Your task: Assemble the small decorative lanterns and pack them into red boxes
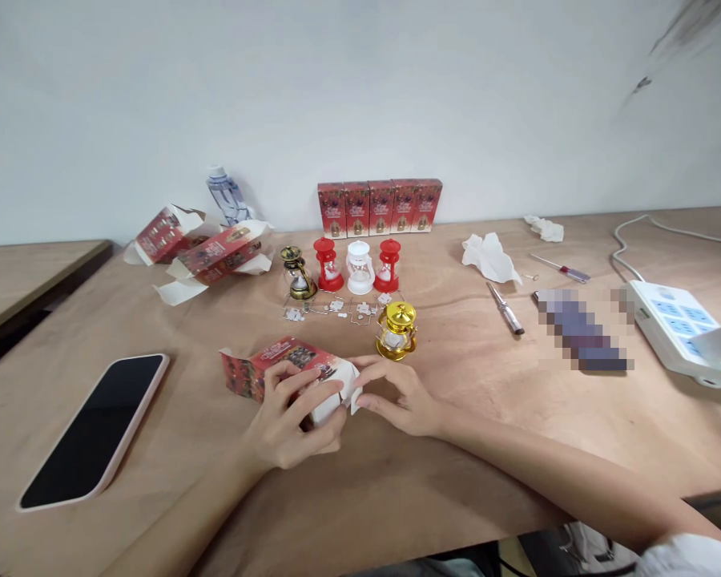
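A red printed cardboard box [288, 353] lies on its side in front of me, with a flap sticking out at its left end. My left hand [297, 417] wraps round the box near its white right end. At that end, my right hand [396, 393] pinches a white flap [354, 399] between thumb and fingers. Just beyond the right hand stands a small gold lantern [400, 330]. Further back are a black-and-gold lantern [297, 274], a red lantern [328, 264], a white lantern [360, 268] and a second red lantern [388, 266], with small metal pieces [364, 310] before them.
Several closed red boxes [381, 208] line the wall. Opened boxes [216, 256] and a water bottle [229, 196] are at back left, a phone [96, 433] at front left. Rightward lie crumpled tissue [489, 258], screwdrivers [505, 308], a pixelated dark object [582, 332] and a power strip [685, 324].
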